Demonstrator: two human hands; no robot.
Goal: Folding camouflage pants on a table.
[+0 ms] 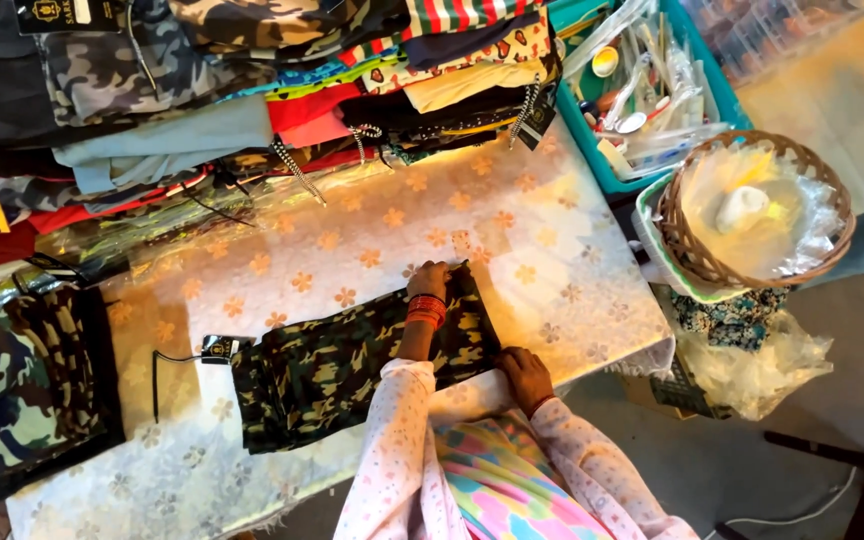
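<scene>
Both hands flat, left hand and right hand pressing camouflage garment, wicker basket holding plastic bags

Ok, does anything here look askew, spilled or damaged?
Nothing stands out. The camouflage garment lies flat on the flowered tablecloth under the left hand and right hand; the stacked clothes sit unevenly but nothing has fallen.

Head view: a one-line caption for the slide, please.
Both hands, left and right, press flat on camouflage trousers lying on a flower-patterned table.
</scene>
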